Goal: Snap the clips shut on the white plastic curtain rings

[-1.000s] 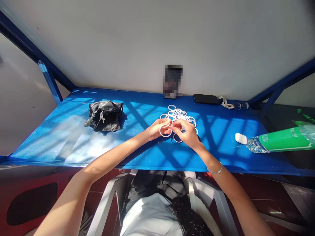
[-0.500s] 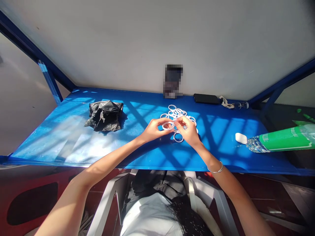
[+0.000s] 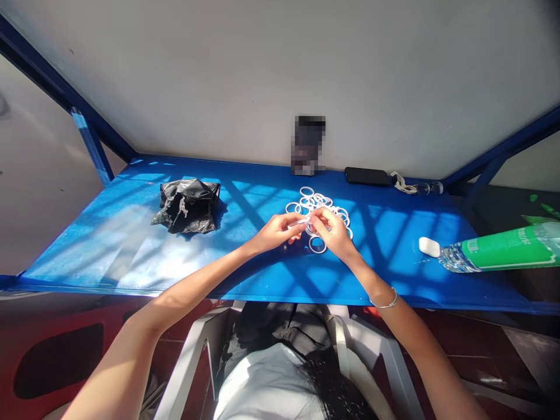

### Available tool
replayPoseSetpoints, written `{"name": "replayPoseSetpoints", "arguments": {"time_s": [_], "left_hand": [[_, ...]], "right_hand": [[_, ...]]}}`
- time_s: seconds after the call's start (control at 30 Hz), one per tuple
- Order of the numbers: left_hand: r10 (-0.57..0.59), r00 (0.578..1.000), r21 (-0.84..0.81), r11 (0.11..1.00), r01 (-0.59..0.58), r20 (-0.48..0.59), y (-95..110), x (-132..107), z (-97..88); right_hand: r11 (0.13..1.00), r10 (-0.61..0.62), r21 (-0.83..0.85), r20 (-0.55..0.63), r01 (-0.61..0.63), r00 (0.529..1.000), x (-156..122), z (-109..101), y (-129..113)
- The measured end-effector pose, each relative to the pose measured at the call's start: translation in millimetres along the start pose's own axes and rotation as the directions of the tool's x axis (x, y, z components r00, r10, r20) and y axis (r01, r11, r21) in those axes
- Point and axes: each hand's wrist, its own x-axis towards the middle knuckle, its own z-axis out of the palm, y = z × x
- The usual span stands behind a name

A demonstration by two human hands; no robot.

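Observation:
A thin white ring (image 3: pixel 299 222) is held between my two hands, seen nearly edge-on. My left hand (image 3: pixel 280 231) pinches its left side between thumb and fingers. On its right side, the thumb and fingertips of my right hand (image 3: pixel 330 231) close on it; exactly what the fingertips touch is hard to make out. Behind and under the hands lies a loose heap of several white rings (image 3: pixel 321 201) on the blue table (image 3: pixel 245 274). One more loose ring (image 3: pixel 317 244) lies just below the right fingers. My hands cover part of the heap.
A crumpled black plastic bag (image 3: pixel 188 205) sits on the left. Against the wall stands a pixelated dark object (image 3: pixel 308 144); a black phone (image 3: pixel 367 176) and glasses (image 3: pixel 429 188) lie to its right. A white case (image 3: pixel 429 247) and a green-labelled bottle (image 3: pixel 503 248) are at right.
The held ring has turned from showing its open circle to nearly edge-on. Both hands stay in about the same place; the left fingers have closed in slightly.

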Motion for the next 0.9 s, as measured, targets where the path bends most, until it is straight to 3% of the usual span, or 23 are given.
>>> {"name": "replayPoseSetpoints", "arguments": {"time_s": [0.27, 0.7, 0.8, 0.9], "left_hand": [[-0.017, 0.999, -0.061, 0.998, 0.019, 0.029, -3.9, -0.5, 3.6], [-0.083, 0.997, -0.116, 0.990, 0.083, 0.001, -1.5, 1.4, 6.8], [-0.061, 0.998, -0.076, 0.995, 0.061, 0.003, 0.6, -0.2, 6.0], [0.057, 0.997, 0.117, 0.992, -0.051, -0.048, 0.8, -1.2, 1.8]], "right_hand": [[0.979, 0.076, 0.187, 0.042, -0.082, 0.996, 2.8, 2.5, 1.1], [0.971, 0.108, 0.211, 0.046, -0.115, 0.993, 5.9, 6.0, 8.5], [0.978, 0.098, 0.183, 0.022, -0.100, 0.995, 4.9, 6.8, 9.0], [0.995, 0.053, 0.085, -0.032, -0.050, 0.998, 3.2, 5.4, 7.1]]}}
